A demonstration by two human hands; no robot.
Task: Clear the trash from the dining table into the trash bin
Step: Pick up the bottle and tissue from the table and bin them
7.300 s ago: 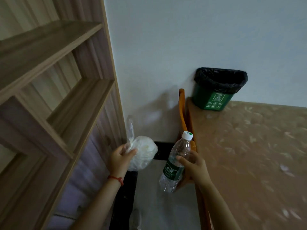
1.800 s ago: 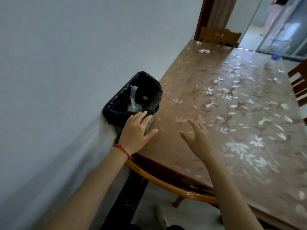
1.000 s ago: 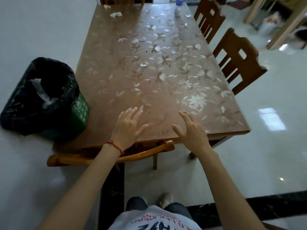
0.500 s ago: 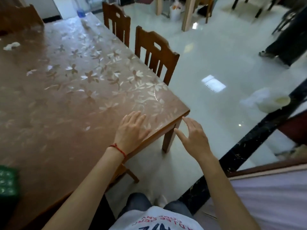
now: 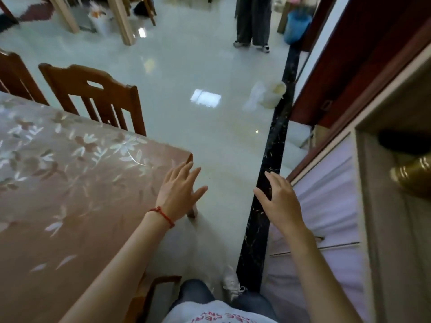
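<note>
The dining table, covered by a brown flower-patterned cloth, fills the left of the head view, and only its near right corner shows. My left hand, with a red string at the wrist, hovers over that corner with fingers spread and nothing in it. My right hand is held out over the floor to the right of the table, also empty with fingers apart. The trash bin is out of view, and no trash shows on the visible part of the table.
Two wooden chairs stand at the table's far side. A white cup-like object lies on the glossy floor beside a black floor strip. A cabinet runs along the right. A person's legs stand at the back near a blue bin.
The view has swung right, away from the bin and along the table to its corner. Both hands held trash earlier, a white bag and a bottle; now they are empty and spread.
</note>
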